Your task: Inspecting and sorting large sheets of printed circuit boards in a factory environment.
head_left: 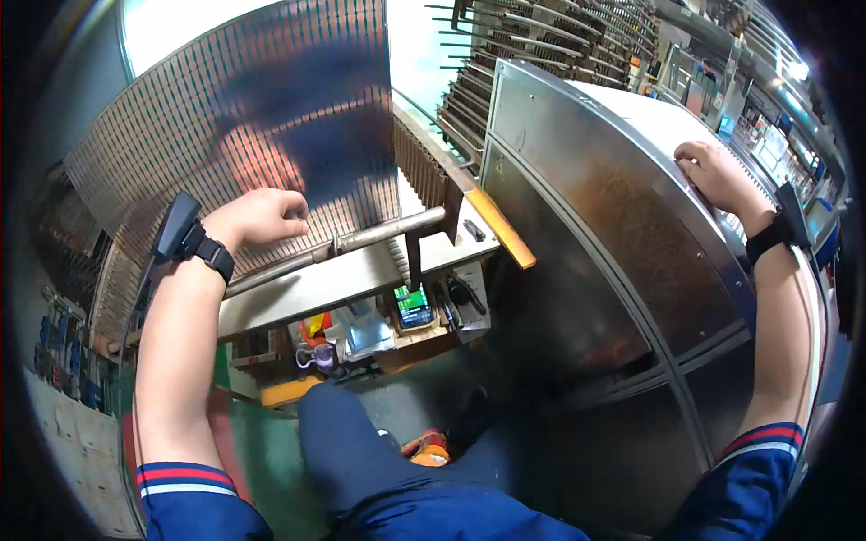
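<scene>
My left hand (262,216) is curled in front of a tall panel of thin, shiny metal strips (298,99). Its thumb and forefinger bend toward each other, and I cannot make out anything between them. Just below the hand runs a round metal bar (388,232). Far to the right, my right hand (717,176) is at the upper edge of a big metal cabinet (595,189), next to its white top (631,113). The fingers there are bent inward and their tips are partly hidden, so what they may hold does not show. Both wrists wear black straps with dark devices.
Beneath the bar, a pale ledge (311,288) sits above an open tray with a phone (413,307), scissors with pale purple handles (316,357) and clear packets (368,335). An orange-yellow bar (501,230) juts toward the cabinet. Racks of metal rods (550,41) stand behind.
</scene>
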A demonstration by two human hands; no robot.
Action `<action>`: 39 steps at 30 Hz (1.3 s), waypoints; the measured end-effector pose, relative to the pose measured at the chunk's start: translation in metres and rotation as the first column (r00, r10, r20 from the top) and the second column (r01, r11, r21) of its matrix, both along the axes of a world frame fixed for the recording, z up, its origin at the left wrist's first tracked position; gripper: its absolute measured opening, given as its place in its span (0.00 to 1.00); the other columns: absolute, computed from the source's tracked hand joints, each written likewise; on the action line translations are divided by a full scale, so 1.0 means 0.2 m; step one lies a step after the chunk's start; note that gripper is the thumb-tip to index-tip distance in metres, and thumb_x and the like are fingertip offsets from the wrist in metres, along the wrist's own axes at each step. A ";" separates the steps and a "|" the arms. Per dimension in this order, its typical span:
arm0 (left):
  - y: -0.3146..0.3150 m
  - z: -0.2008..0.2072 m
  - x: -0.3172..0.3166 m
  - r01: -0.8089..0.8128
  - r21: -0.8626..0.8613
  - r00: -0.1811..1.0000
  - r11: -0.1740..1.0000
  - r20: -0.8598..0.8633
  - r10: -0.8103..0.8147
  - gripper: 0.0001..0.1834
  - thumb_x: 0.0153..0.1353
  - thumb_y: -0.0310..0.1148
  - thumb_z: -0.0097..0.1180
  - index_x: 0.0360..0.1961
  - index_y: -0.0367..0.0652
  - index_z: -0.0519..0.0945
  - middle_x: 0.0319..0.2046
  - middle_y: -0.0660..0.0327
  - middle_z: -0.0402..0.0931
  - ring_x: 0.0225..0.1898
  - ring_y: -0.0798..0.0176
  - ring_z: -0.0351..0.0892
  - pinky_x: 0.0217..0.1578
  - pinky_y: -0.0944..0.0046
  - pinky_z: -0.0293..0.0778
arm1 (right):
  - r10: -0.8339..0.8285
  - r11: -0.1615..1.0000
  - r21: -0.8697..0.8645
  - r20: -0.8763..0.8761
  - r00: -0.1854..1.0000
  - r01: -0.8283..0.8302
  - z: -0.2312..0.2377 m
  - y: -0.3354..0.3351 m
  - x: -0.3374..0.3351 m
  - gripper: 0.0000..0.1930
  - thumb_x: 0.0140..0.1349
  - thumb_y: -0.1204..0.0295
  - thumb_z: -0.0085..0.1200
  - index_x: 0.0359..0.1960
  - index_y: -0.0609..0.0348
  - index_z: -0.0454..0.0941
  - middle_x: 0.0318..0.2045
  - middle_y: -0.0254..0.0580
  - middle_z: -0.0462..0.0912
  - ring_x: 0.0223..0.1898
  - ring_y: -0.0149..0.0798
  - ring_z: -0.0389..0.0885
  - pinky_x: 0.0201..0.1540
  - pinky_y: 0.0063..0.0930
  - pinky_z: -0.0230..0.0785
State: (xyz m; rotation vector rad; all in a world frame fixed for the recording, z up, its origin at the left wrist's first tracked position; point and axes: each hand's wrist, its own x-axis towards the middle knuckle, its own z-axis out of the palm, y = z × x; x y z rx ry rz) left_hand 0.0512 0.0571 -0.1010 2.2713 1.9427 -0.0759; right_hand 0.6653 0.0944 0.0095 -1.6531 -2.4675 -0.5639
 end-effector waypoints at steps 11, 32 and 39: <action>0.00 0.02 0.02 -0.030 -0.032 1.000 0.999 0.004 0.030 0.22 0.64 0.47 0.61 0.53 0.45 0.81 0.49 0.49 0.83 0.53 0.48 0.82 0.55 0.53 0.76 | -0.008 1.000 -0.002 -0.010 1.000 0.008 0.00 -0.03 -0.02 0.14 0.65 0.67 0.50 0.43 0.63 0.82 0.42 0.58 0.83 0.49 0.58 0.80 0.55 0.45 0.71; 0.01 -0.02 -0.03 0.031 0.042 0.999 0.999 0.009 -0.031 0.20 0.64 0.45 0.62 0.51 0.43 0.81 0.42 0.51 0.84 0.46 0.52 0.83 0.47 0.54 0.76 | -0.008 1.000 -0.020 -0.022 1.000 0.007 0.01 -0.04 -0.05 0.13 0.65 0.68 0.50 0.43 0.65 0.81 0.43 0.59 0.83 0.51 0.58 0.79 0.57 0.44 0.70; -0.03 0.07 0.03 -0.066 -0.075 0.998 0.995 0.012 0.067 0.22 0.64 0.46 0.61 0.53 0.44 0.81 0.48 0.50 0.83 0.53 0.49 0.82 0.54 0.53 0.75 | -0.048 0.998 -0.041 -0.072 0.996 0.045 0.03 -0.05 -0.06 0.13 0.65 0.69 0.50 0.44 0.65 0.81 0.44 0.59 0.83 0.50 0.58 0.80 0.56 0.44 0.71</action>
